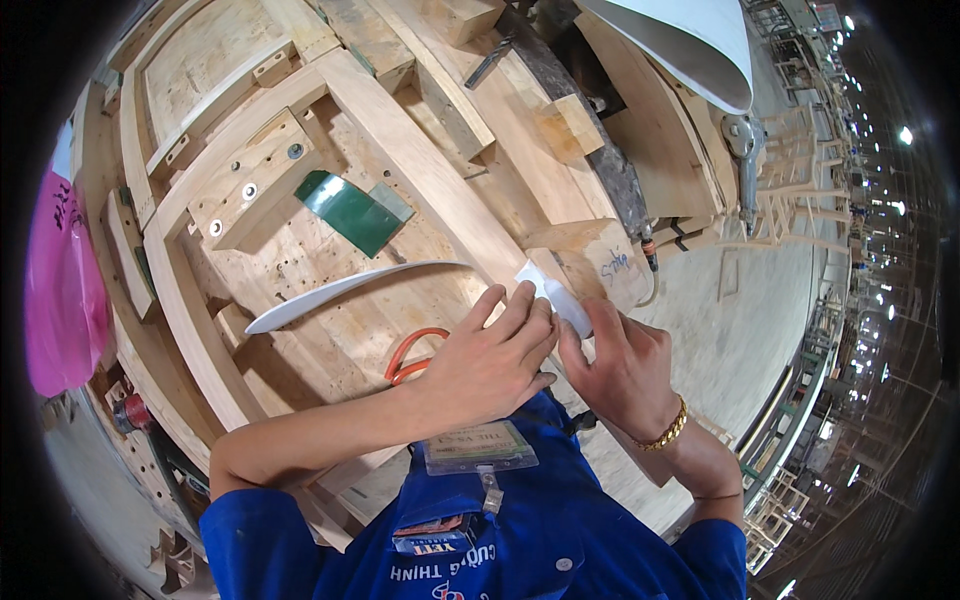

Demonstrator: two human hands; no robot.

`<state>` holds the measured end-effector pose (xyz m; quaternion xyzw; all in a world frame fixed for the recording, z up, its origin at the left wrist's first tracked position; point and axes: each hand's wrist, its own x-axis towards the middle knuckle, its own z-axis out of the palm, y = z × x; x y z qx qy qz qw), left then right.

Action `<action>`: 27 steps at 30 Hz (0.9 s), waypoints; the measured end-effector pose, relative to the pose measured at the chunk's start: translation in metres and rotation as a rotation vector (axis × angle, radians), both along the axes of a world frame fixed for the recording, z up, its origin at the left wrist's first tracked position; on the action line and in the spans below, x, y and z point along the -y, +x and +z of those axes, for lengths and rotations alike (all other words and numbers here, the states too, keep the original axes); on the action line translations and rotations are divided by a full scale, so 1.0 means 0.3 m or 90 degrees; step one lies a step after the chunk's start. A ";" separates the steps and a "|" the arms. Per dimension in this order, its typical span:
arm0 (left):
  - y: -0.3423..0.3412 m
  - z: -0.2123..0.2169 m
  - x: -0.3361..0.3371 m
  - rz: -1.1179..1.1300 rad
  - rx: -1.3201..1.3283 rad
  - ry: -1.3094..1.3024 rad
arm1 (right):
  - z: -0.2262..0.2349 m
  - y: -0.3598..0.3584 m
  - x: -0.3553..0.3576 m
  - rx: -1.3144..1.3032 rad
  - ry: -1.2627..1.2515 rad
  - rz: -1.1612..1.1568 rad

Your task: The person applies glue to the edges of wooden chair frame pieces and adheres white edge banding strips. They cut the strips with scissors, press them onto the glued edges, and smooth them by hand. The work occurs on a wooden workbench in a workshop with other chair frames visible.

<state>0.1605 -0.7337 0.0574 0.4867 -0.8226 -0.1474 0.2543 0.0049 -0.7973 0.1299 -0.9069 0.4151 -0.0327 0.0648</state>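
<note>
My right hand [630, 368] pinches a small smooth white piece [568, 305] between thumb and fingers; its exact kind is unclear. The piece's pale flat end rests at the edge of a long wooden frame rail [415, 165]. Close beside it is my left hand [492, 362], fingers stretched out and apart, with the fingertips on the rail and near the white piece. To the left, a long curved white strip [345, 294] lies across the wooden frame. Part of an orange loop [408, 352] shows behind my left hand.
Wooden blocks with bolts [255, 180] and a green curved piece [362, 213] sit inside the frame. A drill bit [488, 62] lies at the back. Pink plastic [65, 285] hangs at far left. Wooden frames [800, 180] stand on the floor to the right.
</note>
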 end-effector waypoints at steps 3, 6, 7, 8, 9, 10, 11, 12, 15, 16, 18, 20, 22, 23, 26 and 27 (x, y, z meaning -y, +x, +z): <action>0.001 -0.001 -0.001 0.002 -0.006 -0.006 | -0.005 0.004 -0.001 0.000 -0.003 -0.002; -0.004 -0.004 0.000 0.014 -0.015 -0.018 | -0.009 0.006 -0.002 0.007 -0.016 -0.003; -0.004 -0.004 0.000 0.014 -0.015 -0.017 | -0.010 0.006 -0.002 0.010 -0.022 -0.002; -0.004 -0.004 0.000 0.013 -0.014 -0.016 | -0.011 0.007 -0.003 0.011 -0.021 -0.004; -0.004 -0.004 0.001 0.014 -0.014 -0.017 | -0.012 0.008 -0.004 0.011 -0.019 -0.005; -0.004 -0.003 0.001 0.015 -0.013 -0.017 | -0.013 0.009 -0.005 0.012 -0.017 -0.007; -0.004 -0.002 0.001 0.015 -0.012 -0.017 | -0.012 0.010 -0.005 0.012 -0.020 -0.005; -0.003 -0.002 0.001 0.015 -0.015 -0.015 | -0.011 0.011 -0.005 0.011 -0.023 -0.003; -0.001 0.000 0.000 0.011 -0.020 -0.005 | -0.011 0.009 -0.005 0.012 -0.021 -0.001; 0.001 -0.001 -0.001 0.007 -0.018 0.001 | -0.011 0.009 -0.005 0.012 -0.018 0.000; 0.000 0.000 -0.001 0.010 -0.021 0.001 | -0.011 0.009 -0.006 0.015 -0.015 0.000; -0.003 0.001 0.000 0.023 -0.030 -0.011 | -0.010 0.010 -0.006 0.016 -0.015 0.002; -0.002 0.003 0.001 0.021 -0.028 -0.007 | -0.009 0.010 -0.007 0.016 -0.017 0.005; -0.001 0.006 0.001 0.019 -0.027 -0.005 | -0.008 0.007 -0.008 0.021 -0.014 0.003; 0.000 0.010 0.004 0.013 -0.025 0.007 | -0.007 -0.019 -0.008 0.034 -0.012 -0.007; 0.000 0.011 0.006 0.012 -0.022 0.015 | -0.005 -0.040 -0.012 0.036 -0.016 -0.012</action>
